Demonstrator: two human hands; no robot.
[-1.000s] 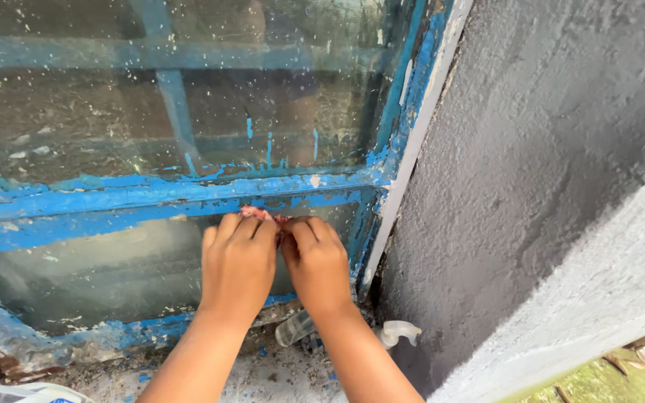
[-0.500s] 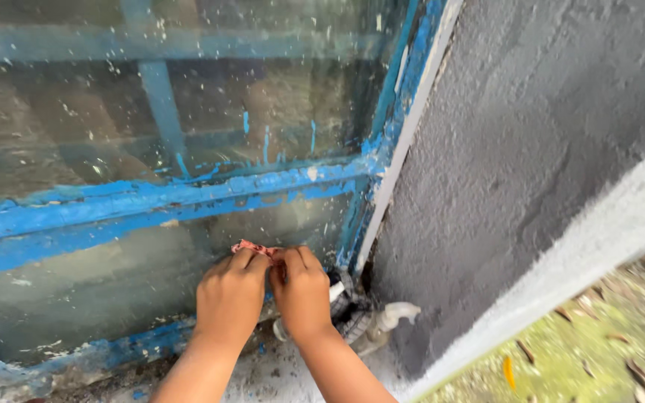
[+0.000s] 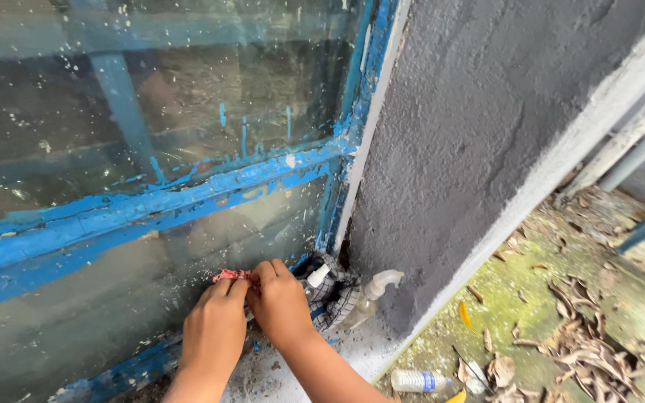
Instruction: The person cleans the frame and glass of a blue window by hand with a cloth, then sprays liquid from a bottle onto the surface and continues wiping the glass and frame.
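Both hands press a small red rag (image 3: 231, 275) against the lower glass pane (image 3: 113, 298) of a blue-painted window frame (image 3: 151, 201); the left hand (image 3: 214, 328) and right hand (image 3: 281, 304) sit side by side, fingers curled onto the cloth. Just right, a checked cloth (image 3: 337, 295) and spray bottle (image 3: 371, 295) lie on the sill by the grey wall (image 3: 472, 134)

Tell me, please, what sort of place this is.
Probably the outside of a building, at a window sill. A worn blue-painted window frame meets a rough grey plastered wall, and dry brown fallen leaves lie on mossy ground below. Both hands press a small pink rag on the glass.
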